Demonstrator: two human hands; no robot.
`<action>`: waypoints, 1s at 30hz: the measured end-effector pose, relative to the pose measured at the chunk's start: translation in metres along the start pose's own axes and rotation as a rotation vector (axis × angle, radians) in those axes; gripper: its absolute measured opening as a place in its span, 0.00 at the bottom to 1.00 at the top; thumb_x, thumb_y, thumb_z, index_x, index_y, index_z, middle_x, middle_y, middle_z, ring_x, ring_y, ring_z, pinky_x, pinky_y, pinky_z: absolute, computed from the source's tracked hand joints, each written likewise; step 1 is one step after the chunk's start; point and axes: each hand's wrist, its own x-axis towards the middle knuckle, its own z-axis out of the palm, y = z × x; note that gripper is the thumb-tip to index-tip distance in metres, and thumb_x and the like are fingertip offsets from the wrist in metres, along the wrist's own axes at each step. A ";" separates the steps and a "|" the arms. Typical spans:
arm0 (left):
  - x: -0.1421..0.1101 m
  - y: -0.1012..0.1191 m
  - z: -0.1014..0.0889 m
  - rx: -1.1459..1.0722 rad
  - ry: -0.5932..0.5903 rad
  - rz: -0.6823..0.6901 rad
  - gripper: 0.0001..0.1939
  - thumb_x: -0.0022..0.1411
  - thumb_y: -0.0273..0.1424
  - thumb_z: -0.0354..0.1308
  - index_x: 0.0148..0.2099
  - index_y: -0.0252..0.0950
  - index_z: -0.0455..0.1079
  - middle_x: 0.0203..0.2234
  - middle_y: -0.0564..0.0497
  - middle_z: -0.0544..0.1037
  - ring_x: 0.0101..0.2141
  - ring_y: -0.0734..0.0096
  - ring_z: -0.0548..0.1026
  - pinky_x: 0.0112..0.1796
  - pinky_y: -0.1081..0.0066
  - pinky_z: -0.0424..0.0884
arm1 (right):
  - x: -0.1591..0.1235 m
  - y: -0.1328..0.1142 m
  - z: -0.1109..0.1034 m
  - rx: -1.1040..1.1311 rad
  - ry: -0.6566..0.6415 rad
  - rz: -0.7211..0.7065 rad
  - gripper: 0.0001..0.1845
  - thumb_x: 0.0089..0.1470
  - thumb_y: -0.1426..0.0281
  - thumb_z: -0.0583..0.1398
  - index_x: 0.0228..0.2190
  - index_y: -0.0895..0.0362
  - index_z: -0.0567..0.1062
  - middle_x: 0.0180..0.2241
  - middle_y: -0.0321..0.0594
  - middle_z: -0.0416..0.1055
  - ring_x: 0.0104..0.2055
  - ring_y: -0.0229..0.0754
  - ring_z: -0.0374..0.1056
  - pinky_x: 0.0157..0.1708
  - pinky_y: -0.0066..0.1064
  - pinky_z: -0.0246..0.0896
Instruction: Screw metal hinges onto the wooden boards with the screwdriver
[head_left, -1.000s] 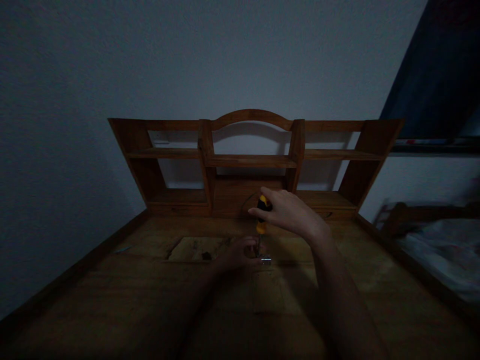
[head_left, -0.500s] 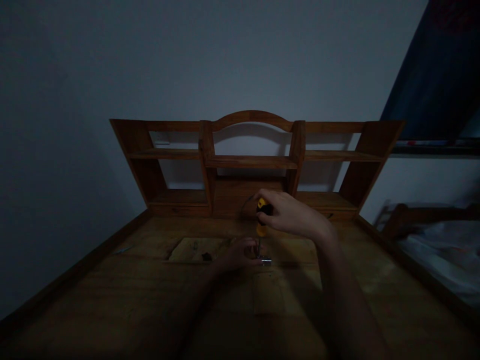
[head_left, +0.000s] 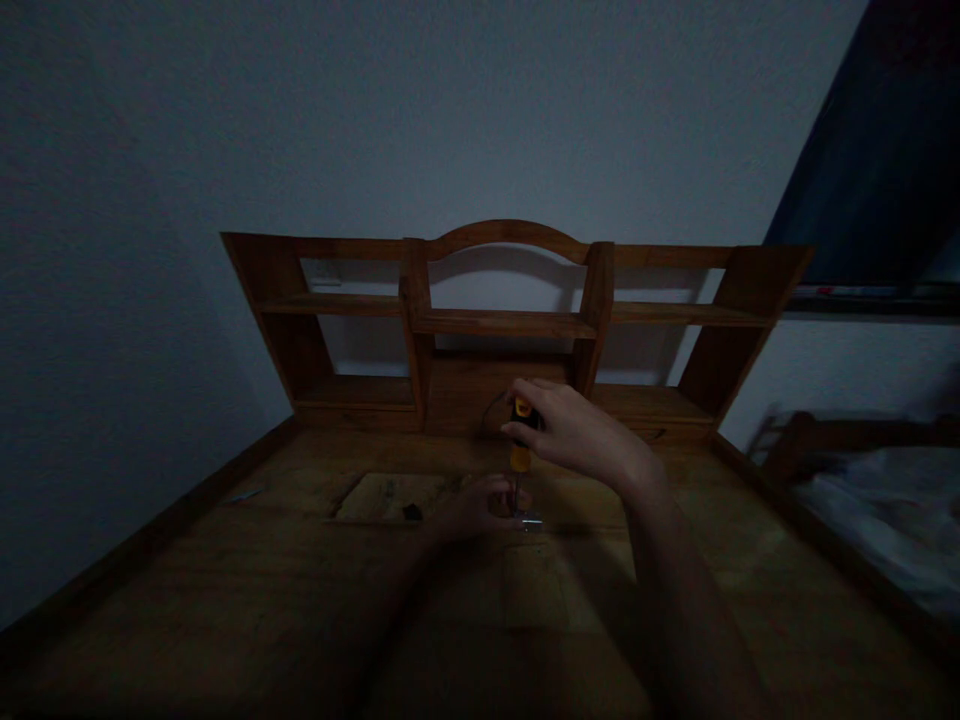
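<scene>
My right hand grips the black and yellow handle of a screwdriver, which stands upright with its tip down on a small shiny metal fitting on the wooden desk top. My left hand rests on the desk just left of the fitting, fingers curled round the screwdriver's shaft near the tip. The room is dim and small details are hard to see.
A wooden shelf unit with an arched top stands at the desk's back against the wall. A rectangular recess is cut in the desk left of my hands. A bed with pale bedding lies to the right.
My right hand has shifted slightly on the screwdriver handle, as in turning it. The left hand and the fitting stay in place.
</scene>
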 end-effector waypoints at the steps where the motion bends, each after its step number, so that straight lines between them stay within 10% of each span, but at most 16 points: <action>1: 0.000 0.000 0.000 0.000 -0.013 0.012 0.16 0.56 0.40 0.67 0.44 0.36 0.76 0.37 0.49 0.78 0.38 0.67 0.74 0.41 0.69 0.68 | 0.001 -0.003 0.001 -0.068 0.022 0.049 0.13 0.62 0.59 0.57 0.43 0.55 0.69 0.41 0.45 0.75 0.44 0.48 0.71 0.40 0.34 0.59; 10: 0.002 -0.006 -0.005 -0.045 0.007 0.018 0.18 0.52 0.44 0.70 0.36 0.35 0.76 0.35 0.50 0.77 0.38 0.68 0.73 0.39 0.72 0.67 | 0.002 -0.005 0.000 -0.223 0.024 0.146 0.21 0.63 0.51 0.53 0.41 0.56 0.69 0.35 0.47 0.77 0.38 0.52 0.74 0.32 0.35 0.55; 25: 0.006 -0.026 0.003 -0.177 0.057 -0.012 0.19 0.50 0.43 0.71 0.33 0.33 0.72 0.30 0.51 0.78 0.32 0.71 0.74 0.34 0.73 0.68 | -0.003 0.007 -0.007 0.163 -0.079 0.004 0.21 0.58 0.68 0.57 0.54 0.53 0.69 0.49 0.42 0.73 0.48 0.45 0.69 0.43 0.31 0.58; 30: 0.001 -0.023 -0.008 -0.073 0.003 -0.017 0.26 0.49 0.46 0.70 0.45 0.36 0.73 0.41 0.47 0.79 0.44 0.60 0.76 0.47 0.63 0.71 | 0.000 0.009 -0.003 0.150 -0.053 0.031 0.17 0.59 0.64 0.59 0.49 0.53 0.70 0.40 0.42 0.74 0.40 0.43 0.69 0.37 0.30 0.57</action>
